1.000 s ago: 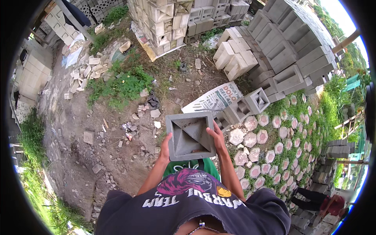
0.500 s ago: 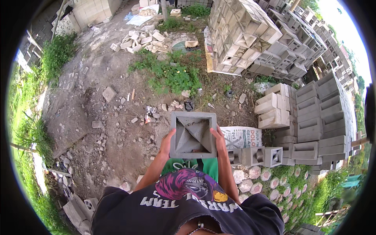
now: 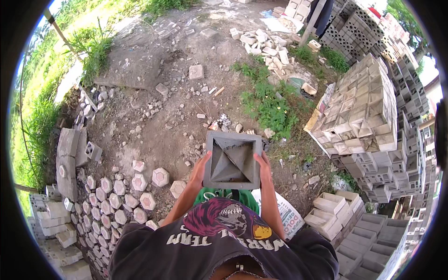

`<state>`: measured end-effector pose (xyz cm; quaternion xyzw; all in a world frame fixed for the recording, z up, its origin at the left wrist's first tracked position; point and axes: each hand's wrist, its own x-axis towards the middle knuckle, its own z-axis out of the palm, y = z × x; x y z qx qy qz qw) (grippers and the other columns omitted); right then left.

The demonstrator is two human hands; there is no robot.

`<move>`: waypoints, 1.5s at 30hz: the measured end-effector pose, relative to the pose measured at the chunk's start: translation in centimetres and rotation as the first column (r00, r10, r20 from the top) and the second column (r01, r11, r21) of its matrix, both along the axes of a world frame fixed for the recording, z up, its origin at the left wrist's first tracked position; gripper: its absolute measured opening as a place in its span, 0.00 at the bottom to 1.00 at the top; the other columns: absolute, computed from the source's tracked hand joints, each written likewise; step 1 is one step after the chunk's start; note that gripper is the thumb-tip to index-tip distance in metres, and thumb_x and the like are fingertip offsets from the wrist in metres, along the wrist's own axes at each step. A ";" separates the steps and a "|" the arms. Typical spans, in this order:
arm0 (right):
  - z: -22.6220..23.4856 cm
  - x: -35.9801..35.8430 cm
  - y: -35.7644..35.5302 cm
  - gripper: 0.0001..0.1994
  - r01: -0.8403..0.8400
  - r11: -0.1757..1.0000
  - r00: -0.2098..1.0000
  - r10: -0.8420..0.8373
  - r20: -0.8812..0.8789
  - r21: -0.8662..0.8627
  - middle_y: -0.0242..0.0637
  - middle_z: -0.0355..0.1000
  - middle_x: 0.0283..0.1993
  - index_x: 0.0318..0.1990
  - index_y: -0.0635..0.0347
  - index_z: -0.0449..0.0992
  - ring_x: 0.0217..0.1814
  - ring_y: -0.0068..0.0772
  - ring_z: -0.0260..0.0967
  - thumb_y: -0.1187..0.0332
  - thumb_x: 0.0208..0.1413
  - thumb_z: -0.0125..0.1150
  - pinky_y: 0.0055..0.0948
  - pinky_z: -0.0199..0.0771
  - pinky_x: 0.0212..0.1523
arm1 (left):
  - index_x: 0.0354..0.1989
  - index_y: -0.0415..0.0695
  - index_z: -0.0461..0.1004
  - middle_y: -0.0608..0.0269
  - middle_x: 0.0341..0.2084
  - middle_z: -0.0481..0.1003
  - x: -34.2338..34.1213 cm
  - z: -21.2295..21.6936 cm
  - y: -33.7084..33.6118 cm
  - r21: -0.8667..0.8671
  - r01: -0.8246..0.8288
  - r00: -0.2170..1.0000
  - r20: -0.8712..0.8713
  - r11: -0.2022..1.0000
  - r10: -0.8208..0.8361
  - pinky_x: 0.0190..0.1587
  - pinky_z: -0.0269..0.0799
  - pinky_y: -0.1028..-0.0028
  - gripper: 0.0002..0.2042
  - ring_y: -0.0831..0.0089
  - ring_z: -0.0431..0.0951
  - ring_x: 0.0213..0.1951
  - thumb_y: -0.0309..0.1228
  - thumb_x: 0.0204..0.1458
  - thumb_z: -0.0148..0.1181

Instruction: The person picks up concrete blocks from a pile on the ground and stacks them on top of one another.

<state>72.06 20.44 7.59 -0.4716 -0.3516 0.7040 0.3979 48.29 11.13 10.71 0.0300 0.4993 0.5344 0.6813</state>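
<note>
My hands were clamped on a grey block [image 3: 232,159], the left hand [image 3: 201,170] on its left side and the right hand [image 3: 263,168] on its right side, holding it out in front of my chest above the dirt ground [image 3: 154,116]. The block was square, its hollow face turned up with ribs meeting in the middle. Left of the block, hexagonal pavers [image 3: 140,191] lay on the ground. Right of it stood a stack of blocks [image 3: 364,107]. Beyond it grew a patch of weeds [image 3: 273,105], with rubble [image 3: 268,46] farther off.
</note>
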 end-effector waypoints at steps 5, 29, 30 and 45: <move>-0.7 -1.9 3.5 0.33 -0.193 0.981 0.981 0.193 -0.018 -0.006 0.40 0.64 0.62 0.66 0.63 0.60 0.62 0.32 0.61 0.61 0.54 0.61 0.29 0.58 0.62 | 0.55 0.37 0.69 0.52 0.45 0.76 0.7 -0.9 -1.8 0.075 -0.237 0.971 0.032 0.969 0.235 0.46 0.74 0.66 0.30 0.63 0.78 0.43 0.52 0.54 0.56; -1.5 -28.9 5.9 0.28 -0.806 0.591 0.590 0.807 -0.037 0.028 0.37 0.67 0.56 0.63 0.63 0.63 0.55 0.30 0.65 0.62 0.56 0.59 0.28 0.64 0.55 | 0.55 0.38 0.68 0.55 0.44 0.76 -12.2 -2.1 -9.5 0.087 -0.730 0.674 -0.071 0.678 0.735 0.46 0.74 0.65 0.27 0.65 0.78 0.41 0.49 0.57 0.52; -2.0 -30.2 6.1 0.28 -0.813 0.581 0.580 0.814 -0.035 0.045 0.37 0.67 0.55 0.63 0.63 0.63 0.54 0.30 0.65 0.61 0.56 0.59 0.28 0.64 0.54 | 0.55 0.38 0.68 0.54 0.45 0.76 -13.0 -2.3 -9.5 0.121 -0.743 0.651 -0.097 0.658 0.753 0.46 0.75 0.65 0.27 0.65 0.78 0.41 0.49 0.57 0.52; -2.3 -47.5 7.5 0.29 -0.917 0.395 0.395 0.919 -0.003 0.048 0.38 0.67 0.56 0.62 0.61 0.64 0.56 0.30 0.65 0.62 0.52 0.61 0.27 0.65 0.55 | 0.46 0.33 0.71 0.55 0.36 0.77 -24.8 -3.8 -7.5 0.146 -0.899 0.404 -0.082 0.412 0.911 0.37 0.77 0.71 0.26 0.70 0.79 0.33 0.48 0.55 0.56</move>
